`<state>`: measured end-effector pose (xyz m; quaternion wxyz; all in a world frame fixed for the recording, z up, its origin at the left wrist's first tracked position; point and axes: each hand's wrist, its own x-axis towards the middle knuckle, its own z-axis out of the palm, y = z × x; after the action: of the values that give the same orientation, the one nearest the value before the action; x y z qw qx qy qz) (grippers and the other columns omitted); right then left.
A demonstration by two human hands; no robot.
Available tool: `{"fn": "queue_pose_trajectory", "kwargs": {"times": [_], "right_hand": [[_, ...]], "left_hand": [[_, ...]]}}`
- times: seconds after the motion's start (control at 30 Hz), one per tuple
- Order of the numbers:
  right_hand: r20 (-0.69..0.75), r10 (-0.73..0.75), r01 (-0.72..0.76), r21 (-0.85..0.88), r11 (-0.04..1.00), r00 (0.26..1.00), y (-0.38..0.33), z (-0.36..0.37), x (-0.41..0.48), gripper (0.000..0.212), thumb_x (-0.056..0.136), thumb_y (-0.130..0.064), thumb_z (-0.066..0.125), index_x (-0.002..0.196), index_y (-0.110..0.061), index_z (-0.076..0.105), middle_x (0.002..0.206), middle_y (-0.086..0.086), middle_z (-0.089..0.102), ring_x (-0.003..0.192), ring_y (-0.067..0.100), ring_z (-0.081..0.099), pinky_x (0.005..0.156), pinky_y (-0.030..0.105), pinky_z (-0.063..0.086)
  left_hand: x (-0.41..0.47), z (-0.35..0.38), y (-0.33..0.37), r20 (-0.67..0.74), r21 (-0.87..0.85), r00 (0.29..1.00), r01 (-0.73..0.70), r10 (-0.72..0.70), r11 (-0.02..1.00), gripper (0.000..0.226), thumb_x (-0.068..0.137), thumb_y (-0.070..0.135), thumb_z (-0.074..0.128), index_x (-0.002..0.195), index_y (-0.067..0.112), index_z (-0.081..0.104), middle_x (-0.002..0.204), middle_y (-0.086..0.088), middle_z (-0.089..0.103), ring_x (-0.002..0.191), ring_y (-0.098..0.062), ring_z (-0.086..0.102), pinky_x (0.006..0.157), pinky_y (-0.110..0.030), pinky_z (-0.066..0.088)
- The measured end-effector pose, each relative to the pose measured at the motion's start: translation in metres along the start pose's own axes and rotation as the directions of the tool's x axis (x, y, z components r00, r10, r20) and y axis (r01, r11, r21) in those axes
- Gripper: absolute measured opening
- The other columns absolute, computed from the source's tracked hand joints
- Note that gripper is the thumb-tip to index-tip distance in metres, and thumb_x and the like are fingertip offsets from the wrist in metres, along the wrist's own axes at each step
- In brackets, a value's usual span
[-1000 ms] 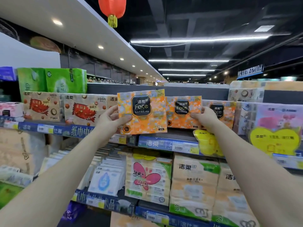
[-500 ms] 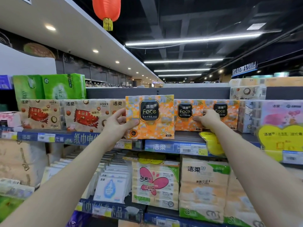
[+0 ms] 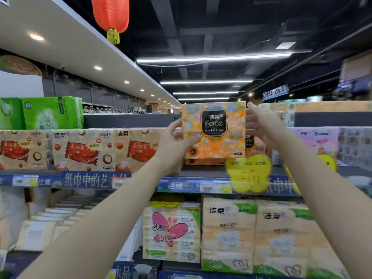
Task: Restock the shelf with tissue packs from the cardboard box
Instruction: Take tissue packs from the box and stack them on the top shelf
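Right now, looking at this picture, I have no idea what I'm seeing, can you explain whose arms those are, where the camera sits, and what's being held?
There is no machine here. The camera is worn on a person's head, looking forward, so the two bare arms reaching in from the bottom are that person's own. This is a shop aisle with tissue shelves.

The left hand grips the lower left corner of an orange Face tissue pack, and the right hand steadies its right edge. The pack is raised in front of the upper shelf, apparently above another orange pack partly hidden behind it.

Left of it on that shelf stand beige packs with red wrappers printed on them, with green packs on top. More tissue bundles fill the shelf below. The cardboard box is not in view.
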<state>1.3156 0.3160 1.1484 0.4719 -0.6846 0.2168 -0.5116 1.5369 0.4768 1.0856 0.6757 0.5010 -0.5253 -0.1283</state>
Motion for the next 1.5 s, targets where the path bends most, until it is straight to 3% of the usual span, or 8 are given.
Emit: {"fn": "queue_pose_trajectory", "kwargs": {"times": [0.2, 0.33, 0.5, 0.73, 0.83, 1.03, 1.33, 1.5], "right_hand": [[0.090, -0.079, 0.088, -0.096, 0.991, 0.993, -0.006, -0.048, -0.030, 0.015, 0.098, -0.028, 0.066, 0.110, -0.022, 0.071, 0.093, -0.008, 0.080, 0.086, 0.011, 0.076, 0.070, 0.022, 0.059], [0.036, -0.100, 0.105, -0.183, 0.977, 0.994, 0.007, -0.072, -0.024, 0.039, 0.092, -0.013, 0.074, 0.126, -0.028, 0.064, 0.104, 0.001, 0.075, 0.077, 0.006, 0.076, 0.064, 0.021, 0.059], [-0.059, -0.082, 0.070, -0.180, 0.981, 0.995, 0.025, -0.098, -0.004, 0.031, 0.093, -0.008, 0.073, 0.122, -0.018, 0.069, 0.099, 0.007, 0.073, 0.069, 0.008, 0.075, 0.057, 0.022, 0.057], [-0.137, -0.012, -0.027, -0.285, 0.958, 0.990, 0.061, -0.114, 0.028, 0.052, 0.087, -0.007, 0.078, 0.136, -0.018, 0.064, 0.104, 0.009, 0.075, 0.095, 0.031, 0.074, 0.079, 0.046, 0.063], [-0.172, -0.071, -0.017, -0.461, 0.887, 0.982, 0.072, -0.109, 0.034, 0.066, 0.085, -0.021, 0.083, 0.145, -0.025, 0.056, 0.111, -0.001, 0.069, 0.102, 0.024, 0.068, 0.079, 0.036, 0.057], [-0.194, -0.091, -0.055, -0.634, 0.771, 0.977, 0.087, -0.101, 0.042, 0.012, 0.084, -0.015, 0.079, 0.082, -0.020, 0.068, 0.073, -0.010, 0.063, 0.085, 0.020, 0.064, 0.053, 0.022, 0.034], [-0.237, -0.153, -0.053, -0.686, 0.726, 0.959, 0.104, -0.098, 0.052, 0.025, 0.079, -0.015, 0.079, 0.101, -0.013, 0.067, 0.094, 0.004, 0.071, 0.089, 0.023, 0.068, 0.065, 0.030, 0.053], [-0.211, -0.115, -0.086, -0.752, 0.653, 0.971, 0.103, -0.096, 0.052, 0.038, 0.076, -0.022, 0.087, 0.107, -0.016, 0.066, 0.100, 0.003, 0.070, 0.093, 0.023, 0.064, 0.076, 0.033, 0.053]], "left_hand": [[0.024, 0.066, 0.001, -0.013, -0.036, 1.000, 0.003, -0.003, 0.999, 0.076, 0.084, 0.020, 0.088, 0.149, 0.030, 0.050, 0.113, 0.001, 0.074, 0.103, -0.020, 0.075, 0.088, -0.045, 0.063], [0.039, 0.103, 0.000, 0.001, -0.009, 1.000, -0.026, 0.026, 1.000, 0.073, 0.084, 0.022, 0.088, 0.146, 0.028, 0.051, 0.115, 0.001, 0.071, 0.105, -0.019, 0.073, 0.087, -0.044, 0.063], [0.066, 0.135, -0.007, 0.001, 0.068, 1.000, -0.002, 0.002, 0.998, 0.065, 0.076, 0.029, 0.093, 0.127, 0.025, 0.053, 0.115, 0.003, 0.070, 0.107, -0.019, 0.071, 0.094, -0.052, 0.060], [0.088, 0.160, -0.027, 0.021, 0.316, 0.999, 0.029, -0.037, 0.948, 0.051, 0.076, 0.032, 0.093, 0.111, 0.020, 0.060, 0.103, -0.002, 0.076, 0.083, -0.023, 0.078, 0.079, -0.047, 0.065], [0.088, 0.161, -0.038, -0.010, 0.426, 0.999, 0.046, -0.046, 0.904, 0.047, 0.077, 0.034, 0.093, 0.111, 0.018, 0.065, 0.086, 0.005, 0.075, 0.072, -0.017, 0.077, 0.067, -0.030, 0.062], [0.094, 0.155, -0.047, 0.014, 0.525, 1.000, 0.013, -0.023, 0.851, 0.037, 0.076, 0.037, 0.093, 0.100, 0.017, 0.073, 0.084, 0.005, 0.074, 0.067, -0.007, 0.068, 0.054, -0.012, 0.050], [0.109, 0.153, -0.061, 0.003, 0.639, 1.000, 0.003, -0.006, 0.770, 0.065, 0.073, 0.042, 0.093, 0.127, 0.013, 0.069, 0.119, -0.002, 0.069, 0.111, -0.021, 0.065, 0.091, -0.033, 0.051], [0.110, 0.154, -0.064, -0.071, 0.666, 0.996, 0.015, 0.044, 0.746, 0.047, 0.065, 0.049, 0.096, 0.092, 0.022, 0.069, 0.093, 0.005, 0.069, 0.092, -0.018, 0.067, 0.083, -0.041, 0.060]]}}
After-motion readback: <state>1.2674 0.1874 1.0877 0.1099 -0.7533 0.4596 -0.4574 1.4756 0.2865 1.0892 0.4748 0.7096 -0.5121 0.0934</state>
